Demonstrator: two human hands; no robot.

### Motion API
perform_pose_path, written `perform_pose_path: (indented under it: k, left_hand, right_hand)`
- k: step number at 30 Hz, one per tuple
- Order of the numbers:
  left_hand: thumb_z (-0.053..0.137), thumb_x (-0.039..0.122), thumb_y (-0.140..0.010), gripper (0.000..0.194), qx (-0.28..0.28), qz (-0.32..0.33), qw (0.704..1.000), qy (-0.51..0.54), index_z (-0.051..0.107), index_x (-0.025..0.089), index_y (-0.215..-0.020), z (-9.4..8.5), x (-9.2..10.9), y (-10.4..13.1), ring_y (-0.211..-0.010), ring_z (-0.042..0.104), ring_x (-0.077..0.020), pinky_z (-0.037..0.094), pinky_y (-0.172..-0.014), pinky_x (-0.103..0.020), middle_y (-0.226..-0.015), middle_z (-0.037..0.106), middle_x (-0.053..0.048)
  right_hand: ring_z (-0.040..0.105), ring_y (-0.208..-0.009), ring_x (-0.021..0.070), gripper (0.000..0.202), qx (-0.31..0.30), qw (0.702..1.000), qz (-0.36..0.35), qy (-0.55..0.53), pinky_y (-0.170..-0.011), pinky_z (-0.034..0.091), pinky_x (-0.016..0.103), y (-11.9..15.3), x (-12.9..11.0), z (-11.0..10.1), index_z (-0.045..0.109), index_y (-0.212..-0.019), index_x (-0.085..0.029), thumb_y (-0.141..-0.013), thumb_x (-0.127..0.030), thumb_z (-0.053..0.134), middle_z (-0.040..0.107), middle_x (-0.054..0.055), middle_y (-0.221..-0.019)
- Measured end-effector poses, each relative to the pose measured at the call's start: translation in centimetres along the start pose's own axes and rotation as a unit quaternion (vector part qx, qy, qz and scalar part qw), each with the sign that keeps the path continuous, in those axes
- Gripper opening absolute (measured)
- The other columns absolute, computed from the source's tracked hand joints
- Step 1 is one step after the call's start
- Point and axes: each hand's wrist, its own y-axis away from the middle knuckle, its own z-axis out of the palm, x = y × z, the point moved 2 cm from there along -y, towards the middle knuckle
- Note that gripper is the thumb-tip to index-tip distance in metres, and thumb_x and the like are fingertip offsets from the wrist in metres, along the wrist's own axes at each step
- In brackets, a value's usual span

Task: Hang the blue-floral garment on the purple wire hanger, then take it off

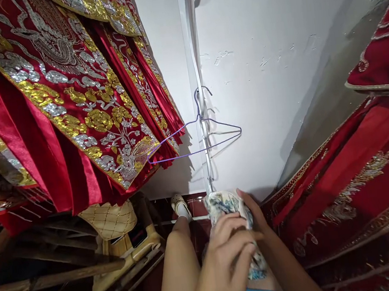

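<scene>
A folded white cloth with a blue floral print (pixel 226 201) is bunched between my hands, low in the centre of the view. My left hand (pixel 229 255) lies across the near side of the cloth with its fingers bent and slightly blurred. On the far right side, my right hand (pixel 255 211) grips the cloth's edge, its thumb or finger along the top; the rest of its fingers are hidden. Above the hands, a purple wire hanger (pixel 182 156) with nothing on it hangs from a pale upright rail (pixel 198 71).
Red garments with gold and silver embroidery (pixel 98 121) hang on the left. More red embroidered garments (pixel 358 184) hang on the right. A wooden chair (pixel 149 243) with a quilted cream bag (pixel 110 219) stands lower left. Behind the rail is a white wall (pixel 255 32).
</scene>
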Motion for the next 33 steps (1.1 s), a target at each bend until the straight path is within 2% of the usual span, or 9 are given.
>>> perform_pose_path:
  k: [3, 5, 10, 14, 17, 19, 25, 28, 33]
  left_hand:
    - [0.052, 0.03, -0.099, 0.031, 0.137, -0.001, 0.991, -0.008, 0.065, 0.035, -0.127, -3.4, -0.6, -1.6, -0.128, 0.054, -0.0285, 0.042, -0.111, -0.046, -0.132, 0.061, -0.009]
    - [0.043, 0.042, -0.103, 0.037, 0.141, -0.01, 0.99, 0.019, 0.062, 0.032, -0.133, -5.0, -1.3, -3.6, -0.131, 0.052, -0.0289, 0.038, -0.114, -0.047, -0.136, 0.059, -0.01]
    - [0.01, 0.065, -0.1, 0.075, -0.17, -0.01, 0.974, 0.151, 0.064, 0.022, -0.131, -3.5, -4.3, -5.9, -0.094, 0.07, -0.0261, 0.055, -0.088, -0.039, -0.1, 0.073, -0.012]
    - [0.028, 0.059, -0.101, 0.06, -0.248, 0.045, 0.967, -0.02, 0.07, 0.023, -0.077, -2.1, -7.6, -2.7, -0.057, 0.06, -0.0204, 0.053, -0.065, -0.031, -0.063, 0.063, -0.005]
    - [0.056, 0.056, -0.091, 0.038, -0.269, 0.045, 0.94, -0.202, 0.068, 0.025, -0.074, -4.6, -10.4, -1.2, -0.063, 0.064, -0.0232, 0.053, -0.088, -0.039, -0.065, 0.065, -0.005]
    - [0.065, 0.052, -0.086, 0.027, -0.197, -0.006, 0.929, -0.313, 0.073, 0.026, -0.084, -8.3, -12.3, -1.8, -0.074, 0.069, -0.0279, 0.051, -0.095, -0.045, -0.072, 0.07, -0.008]
    - [0.053, 0.042, -0.091, 0.032, -0.017, -0.105, 0.888, -0.446, 0.072, 0.02, -0.104, -18.5, -13.6, -6.3, -0.11, 0.065, -0.0337, 0.05, -0.097, -0.046, -0.104, 0.074, -0.015]
    - [0.039, 0.034, -0.096, 0.037, -0.008, -0.115, 0.881, -0.458, 0.066, 0.015, -0.112, -19.6, -11.9, -8.4, -0.118, 0.062, -0.0333, 0.046, -0.103, -0.045, -0.119, 0.069, -0.019]
    - [0.034, 0.027, -0.095, 0.03, 0.023, -0.121, 0.885, -0.449, 0.062, 0.015, -0.099, -18.8, -10.4, -10.5, -0.108, 0.065, -0.034, 0.049, -0.096, -0.047, -0.109, 0.069, -0.019]
  right_hand:
    - [0.065, -0.066, 0.0264, 0.054, -0.065, 0.984, 0.098, -0.131, -0.054, 0.051, 0.035, -0.5, -1.5, 0.7, 0.063, -0.066, -0.022, -0.076, -0.074, 0.054, 0.065, 0.01, -0.063]
    - [0.063, -0.061, 0.0236, 0.041, -0.149, 0.956, 0.174, -0.186, -0.055, 0.05, 0.033, -0.1, -2.4, 1.2, 0.061, -0.062, -0.021, -0.066, -0.061, 0.065, 0.063, 0.007, -0.059]
    - [0.055, -0.051, 0.0158, 0.037, -0.421, 0.864, 0.258, -0.094, -0.052, 0.046, 0.028, 0.7, -5.4, 0.9, 0.067, -0.062, -0.017, -0.063, -0.052, 0.077, 0.063, 0.003, -0.056]
    - [0.066, -0.069, 0.0213, 0.03, -0.592, 0.777, 0.202, 0.075, -0.066, 0.053, 0.032, -0.6, -8.8, -1.6, 0.079, -0.084, -0.011, -0.064, -0.033, 0.083, 0.075, 0.008, -0.078]
    - [0.058, -0.053, 0.0155, 0.013, -0.483, 0.851, 0.085, 0.186, -0.048, 0.044, 0.024, -3.2, -10.0, -3.9, 0.077, -0.068, -0.013, -0.068, -0.026, 0.078, 0.069, 0.002, -0.061]
    - [0.051, -0.046, 0.0126, 0.008, -0.364, 0.898, 0.011, 0.246, -0.042, 0.033, 0.021, -5.2, -9.8, -5.1, 0.075, -0.062, -0.015, -0.068, -0.019, 0.074, 0.062, -0.001, -0.053]
    - [0.047, -0.052, 0.0141, 0.051, -0.056, 0.944, -0.13, 0.299, -0.053, 0.039, 0.026, -10.7, -8.3, -6.6, 0.061, -0.134, -0.023, -0.083, -0.029, 0.062, 0.065, 0.0, -0.074]
    - [0.058, -0.072, 0.0196, 0.034, -0.008, 0.932, -0.184, 0.313, -0.069, 0.045, 0.031, -13.5, -7.9, -6.3, 0.068, -0.115, -0.021, -0.088, -0.038, 0.058, 0.068, 0.005, -0.092]
    - [0.04, -0.059, 0.0149, 0.04, 0.026, 0.927, -0.186, 0.323, -0.059, 0.03, 0.028, -15.7, -7.6, -6.6, 0.044, -0.058, -0.022, -0.087, -0.048, 0.052, 0.039, -0.004, -0.057]
